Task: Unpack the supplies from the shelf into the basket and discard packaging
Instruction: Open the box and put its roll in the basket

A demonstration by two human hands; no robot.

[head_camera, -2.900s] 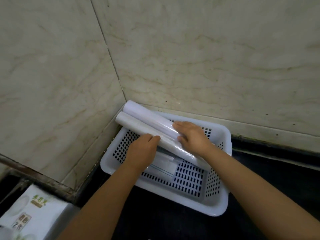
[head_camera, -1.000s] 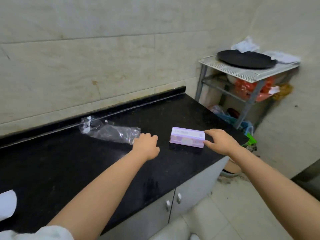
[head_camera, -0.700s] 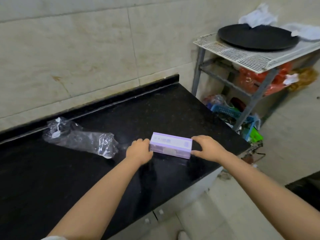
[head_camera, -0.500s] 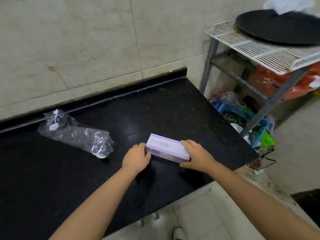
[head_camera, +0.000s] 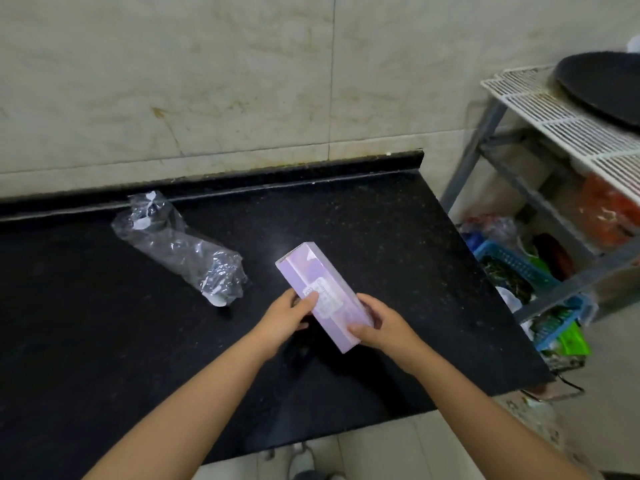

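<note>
A long lilac box [head_camera: 313, 278] with a white label is held above the black countertop [head_camera: 381, 230], tilted with its far end pointing away. My left hand [head_camera: 285, 315] grips its left side near the label, thumb on top. My right hand [head_camera: 379, 327] holds the near end from the right. An empty clear plastic wrapper [head_camera: 180, 247] lies crumpled on the counter to the left of the box. The white basket is out of view.
A metal rack [head_camera: 540, 109] with a white wire shelf stands right of the counter, a black round pan [head_camera: 602, 84] on top. Below it sit a blue basket [head_camera: 512, 268] and bags. The counter ends at right and near edges above a tiled floor.
The view has swung from the basket corner to this end of the counter. Both hands closed on the lilac box, lifted it off the counter and turned it lengthwise.
</note>
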